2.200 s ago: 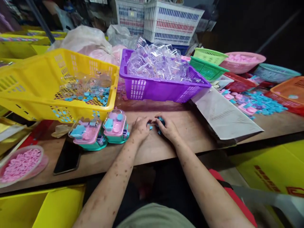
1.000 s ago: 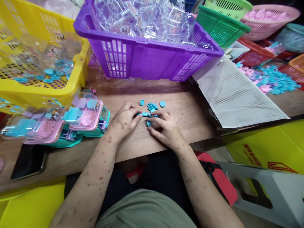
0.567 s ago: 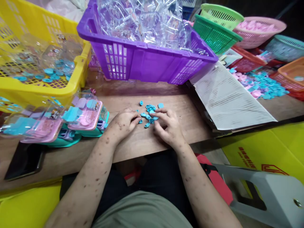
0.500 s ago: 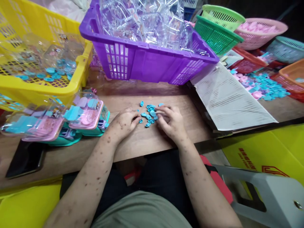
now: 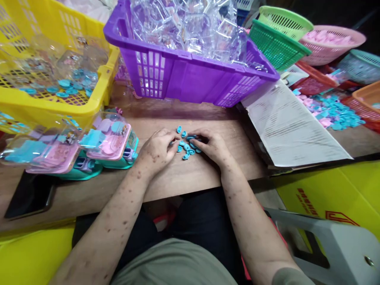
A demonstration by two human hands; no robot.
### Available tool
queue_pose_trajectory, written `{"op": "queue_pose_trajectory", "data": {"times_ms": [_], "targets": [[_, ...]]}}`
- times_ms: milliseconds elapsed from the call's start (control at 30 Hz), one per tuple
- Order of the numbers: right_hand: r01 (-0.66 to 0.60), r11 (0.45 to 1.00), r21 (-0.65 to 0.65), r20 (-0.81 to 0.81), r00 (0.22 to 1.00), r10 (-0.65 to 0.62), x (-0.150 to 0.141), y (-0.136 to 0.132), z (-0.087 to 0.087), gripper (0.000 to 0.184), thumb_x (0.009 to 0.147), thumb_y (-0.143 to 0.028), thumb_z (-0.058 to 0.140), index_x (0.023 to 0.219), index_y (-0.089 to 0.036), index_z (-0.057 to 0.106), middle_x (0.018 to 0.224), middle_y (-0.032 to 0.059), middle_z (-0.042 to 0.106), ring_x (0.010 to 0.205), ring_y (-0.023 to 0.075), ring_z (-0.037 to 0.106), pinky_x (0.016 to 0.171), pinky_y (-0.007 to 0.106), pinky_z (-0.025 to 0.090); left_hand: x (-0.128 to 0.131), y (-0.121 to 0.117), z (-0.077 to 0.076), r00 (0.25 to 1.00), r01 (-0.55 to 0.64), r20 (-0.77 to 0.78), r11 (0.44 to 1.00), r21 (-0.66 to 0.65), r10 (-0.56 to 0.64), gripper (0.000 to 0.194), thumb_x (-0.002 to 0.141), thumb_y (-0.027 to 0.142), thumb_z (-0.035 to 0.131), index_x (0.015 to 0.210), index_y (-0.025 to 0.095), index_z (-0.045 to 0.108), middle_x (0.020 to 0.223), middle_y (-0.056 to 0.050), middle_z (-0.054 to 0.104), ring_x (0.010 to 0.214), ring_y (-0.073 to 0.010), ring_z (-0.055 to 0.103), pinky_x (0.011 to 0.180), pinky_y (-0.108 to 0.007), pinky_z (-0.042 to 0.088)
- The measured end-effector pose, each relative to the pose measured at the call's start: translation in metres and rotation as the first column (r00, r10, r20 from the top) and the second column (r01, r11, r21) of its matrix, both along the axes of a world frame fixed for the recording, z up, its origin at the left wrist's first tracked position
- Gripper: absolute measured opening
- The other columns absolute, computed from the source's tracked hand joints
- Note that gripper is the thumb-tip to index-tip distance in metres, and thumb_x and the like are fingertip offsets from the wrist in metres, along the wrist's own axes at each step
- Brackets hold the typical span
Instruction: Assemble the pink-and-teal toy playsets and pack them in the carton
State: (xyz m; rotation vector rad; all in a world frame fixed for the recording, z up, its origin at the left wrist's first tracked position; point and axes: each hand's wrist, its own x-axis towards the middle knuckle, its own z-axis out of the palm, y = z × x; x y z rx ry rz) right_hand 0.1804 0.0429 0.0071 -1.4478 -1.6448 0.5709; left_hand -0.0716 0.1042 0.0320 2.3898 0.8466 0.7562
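Several small blue oval plastic pieces (image 5: pixel 186 147) lie in a loose cluster on the wooden table. My left hand (image 5: pixel 157 149) rests at the cluster's left side, thumb and fingers drawn together around a small blue piece that is mostly hidden. From the right, my right hand (image 5: pixel 211 145) reaches over the pile, its thumb and forefinger closed about a blue piece (image 5: pixel 191 138). Other pieces sit under its curled fingers, partly covered. Two loose blue pieces (image 5: pixel 179 129) are just beyond the left fingertips.
A purple crate (image 5: pixel 190 79) of clear plastic shells stands behind the pieces. Left are a yellow crate (image 5: pixel 102 85), two pink-and-teal toy sets (image 5: pixel 111 142) and a phone (image 5: pixel 29 196). On the right, a grey-white board (image 5: pixel 293 126) slopes beside colored baskets (image 5: pixel 279 43) and loose parts.
My right hand's fingers have moved left over the pile, covering more pieces. A few pieces have shifted, with one more showing near the far side. The view has turned slightly.
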Motion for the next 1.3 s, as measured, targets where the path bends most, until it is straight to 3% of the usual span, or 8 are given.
{"op": "queue_pose_trajectory", "data": {"times_ms": [267, 433, 600, 800, 967, 1133, 1200, 1300], "targets": [[0.188, 0.982, 0.008, -0.131, 0.974, -0.185, 0.008, -0.009, -0.001, 0.053, 0.086, -0.056, 0.092, 0.129, -0.026, 0.087, 0.099, 0.0040, 0.084, 0.084, 0.0239, 0.077, 0.081, 0.040, 0.070, 0.009, -0.006, -0.008, 0.986, 0.023, -0.164, 0.999, 0.022, -0.019, 0.042, 0.101, 0.021, 0.075, 0.142, 0.032, 0.078, 0.151, -0.008, 0.073, 0.141, -0.0393, 0.055, 0.123, -0.062, 0.043], [0.297, 0.954, 0.044, -0.116, 0.950, -0.290, -0.003, -0.055, 0.018, 0.039, 0.091, -0.046, 0.094, 0.126, -0.029, 0.087, 0.110, 0.0046, 0.085, 0.087, 0.0243, 0.076, 0.085, 0.042, 0.070, 0.011, -0.006, -0.004, 0.983, -0.046, -0.177, 0.999, 0.018, 0.049, 0.027, 0.098, 0.017, 0.075, 0.124, 0.026, 0.079, 0.141, -0.010, 0.080, 0.137, -0.0405, 0.060, 0.119, -0.064, 0.038], [0.122, 0.991, 0.046, 0.069, 0.990, -0.125, -0.031, -0.099, 0.023, 0.028, 0.103, -0.038, 0.084, 0.131, -0.036, 0.085, 0.123, 0.0050, 0.082, 0.101, 0.0264, 0.079, 0.094, 0.043, 0.070, 0.014, -0.008, -0.001, 0.982, -0.083, -0.168, 0.996, 0.013, 0.084, 0.021, 0.094, 0.023, 0.082, 0.115, 0.025, 0.077, 0.135, -0.010, 0.081, 0.135, -0.0414, 0.062, 0.119, -0.063, 0.036], [0.024, 0.997, 0.069, 0.200, 0.979, -0.037, -0.046, -0.105, 0.005, 0.031, 0.105, -0.031, 0.078, 0.136, -0.036, 0.082, 0.123, 0.0066, 0.080, 0.117, 0.0301, 0.075, 0.107, 0.049, 0.065, 0.017, -0.007, 0.000, 0.981, -0.106, -0.160, 0.994, 0.015, 0.107, 0.014, 0.095, 0.025, 0.082, 0.106, 0.023, 0.073, 0.108, -0.008, 0.080, 0.123, -0.0374, 0.067, 0.120, -0.061, 0.041], [0.000, 0.997, 0.080, 0.205, 0.979, -0.017, -0.045, -0.104, 0.007, 0.038, 0.105, -0.026, 0.077, 0.141, -0.035, 0.077, 0.132, 0.0043, 0.083, 0.121, 0.0310, 0.076, 0.108, 0.051, 0.061, 0.004, -0.013, 0.013, 0.975, -0.010, 0.221, 0.999, -0.036, 0.018, 0.027, 0.106, 0.024, 0.067, 0.131, 0.023, 0.077, 0.129, -0.006, 0.076, 0.109, -0.0215, 0.075, 0.106, -0.039, 0.062], [-0.022, 0.998, 0.057, 0.240, 0.971, 0.008, -0.052, -0.102, 0.006, 0.015, 0.104, -0.030, 0.083, 0.118, -0.034, 0.083, 0.125, 0.0038, 0.085, 0.116, 0.0323, 0.075, 0.105, 0.053, 0.059, -0.019, -0.042, 0.012, 0.944, 0.040, 0.329, 0.979, -0.199, 0.028, 0.020, 0.104, 0.036, 0.076, 0.117, 0.023, 0.083, 0.123, -0.006, 0.084, 0.112, -0.0229, 0.080, 0.102, -0.037, 0.069], [-0.010, 1.000, 0.027, 0.260, 0.966, 0.003, -0.058, -0.101, 0.005, 0.020, 0.102, -0.031, 0.085, 0.122, -0.035, 0.083, 0.127, 0.0037, 0.084, 0.116, 0.0338, 0.074, 0.104, 0.055, 0.057, -0.028, -0.053, 0.005, 0.955, 0.067, 0.295, 0.956, -0.285, 0.021, 0.021, 0.103, 0.038, 0.078, 0.116, 0.022, 0.083, 0.122, -0.007, 0.086, 0.111, -0.0245, 0.082, 0.104, -0.039, 0.069], [0.032, 0.999, -0.030, 0.212, 0.977, -0.025, -0.066, -0.098, 0.003, 0.047, 0.097, -0.028, 0.089, 0.139, -0.038, 0.072, 0.126, 0.0028, 0.085, 0.118, 0.0359, 0.073, 0.106, 0.057, 0.056, -0.035, -0.060, -0.006, 0.963, 0.103, 0.270, 0.943, -0.317, -0.015, 0.019, 0.103, 0.036, 0.078, 0.115, 0.022, 0.084, 0.121, -0.008, 0.088, 0.114, -0.0257, 0.083, 0.107, -0.041, 0.068]]}}
